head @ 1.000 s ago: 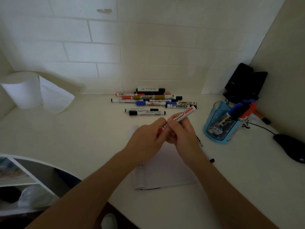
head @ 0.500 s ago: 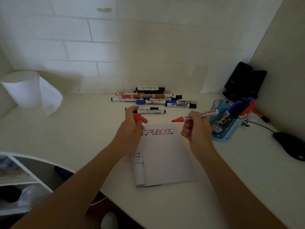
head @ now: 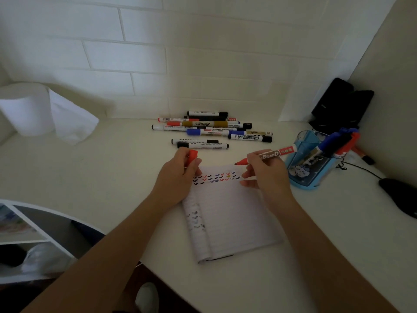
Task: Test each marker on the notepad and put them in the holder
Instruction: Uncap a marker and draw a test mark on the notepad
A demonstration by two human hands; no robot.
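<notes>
Now the right hand (head: 268, 177) pinches the red marker (head: 270, 154) on the front part of its barrel, close behind the bare tip, between the thumb and the first fingers. The tip points to about 9 o'clock and hangs at the far edge of the notepad (head: 230, 213), just beside the row of small check marks. I cannot tell whether it touches the paper. The grip of the left hand (head: 178, 177) is closed around the red cap (head: 192, 155), and this hand lies over the upper left corner of the notepad.

Such a marker is probably light, stiff and made of smooth plastic, so little force is enough. A hold near the tip gives good control for a short stroke; for dropping it in the holder (head: 303, 177), a hold at the middle of the barrel seems better. The felt tip is soft and can stain, so the cap should be pushed on fully first.

The notepad looks thin and flexible and may slide on the table (head: 112, 177), so a hand on it helps. The holder stands at 2 o'clock from the notepad, near the right hand, with several markers leaning in it. It looks like light plastic and could tip. The pile of markers (head: 209, 129) lies at 12 o'clock, probably not yet tested.
</notes>
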